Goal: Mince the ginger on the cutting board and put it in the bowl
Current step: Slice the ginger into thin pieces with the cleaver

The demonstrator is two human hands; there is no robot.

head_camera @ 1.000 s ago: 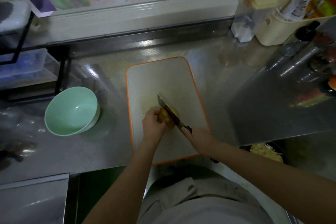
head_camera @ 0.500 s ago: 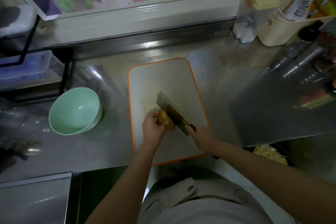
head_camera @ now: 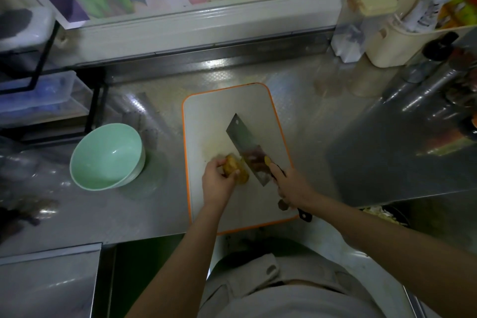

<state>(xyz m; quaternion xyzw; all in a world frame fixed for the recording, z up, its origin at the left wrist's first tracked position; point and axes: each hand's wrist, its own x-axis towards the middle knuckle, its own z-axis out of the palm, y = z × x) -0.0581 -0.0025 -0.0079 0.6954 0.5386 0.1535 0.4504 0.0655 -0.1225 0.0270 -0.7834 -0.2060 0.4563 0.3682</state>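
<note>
A yellow-brown piece of ginger (head_camera: 236, 169) lies on the white cutting board (head_camera: 232, 108) with an orange rim. My left hand (head_camera: 216, 182) grips the ginger from the left. My right hand (head_camera: 291, 188) holds the black handle of a cleaver (head_camera: 246, 146). Its broad blade is tilted so its flat side shows, right beside the ginger. A small yellow bit of ginger (head_camera: 267, 160) shows at the blade's right side. The pale green bowl (head_camera: 107, 156) stands on the counter left of the board, with nothing visible in it.
The steel counter (head_camera: 361, 152) holds a cream caddy (head_camera: 395, 44) and a clear box (head_camera: 361, 20) at the back right, and bottles (head_camera: 438, 64) at the right. A black rack with plastic bins (head_camera: 38, 95) stands at the left. A pan of food (head_camera: 384, 214) sits lower right.
The cleaver has tipped from nearly edge-down at the ginger to flat side up, its blade lifted to the right of the piece. My left hand keeps its hold on the ginger.
</note>
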